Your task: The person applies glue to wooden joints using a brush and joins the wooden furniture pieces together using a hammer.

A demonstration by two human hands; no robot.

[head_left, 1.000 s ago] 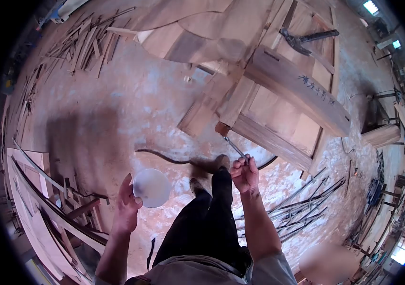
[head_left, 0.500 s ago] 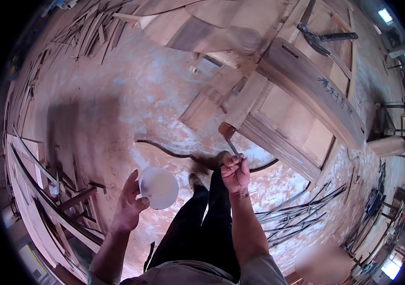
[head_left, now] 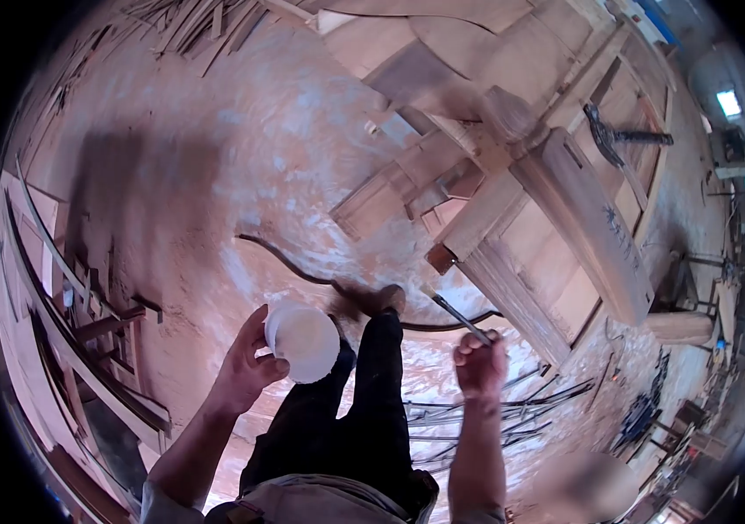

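My left hand (head_left: 246, 365) is closed on the side of a white round tub (head_left: 307, 342), thumb and fingers at its rim. Pale contents fill what I can see inside it. In my right hand (head_left: 480, 365) is a thin brush (head_left: 455, 314), its handle dark and its tip pale, pointing up and left. The tip is apart from the dark reddish end (head_left: 440, 258) of a wooden rail (head_left: 481, 218). That rail belongs to a panelled wooden frame (head_left: 525, 293), standing ahead and to the right of both hands.
A hammer (head_left: 601, 138) lies on the woodwork at upper right, near a thick beam (head_left: 586, 223) with dark writing. A curved dark strip (head_left: 285, 262) crosses the floor by my feet. Thin rods (head_left: 521, 406) lie at lower right. Curved boards (head_left: 67, 323) stand at left.
My right hand has drawn back to the right, taking the brush tip away from the rail's reddish end. My left hand still holds the tub. The whole view has shifted somewhat.
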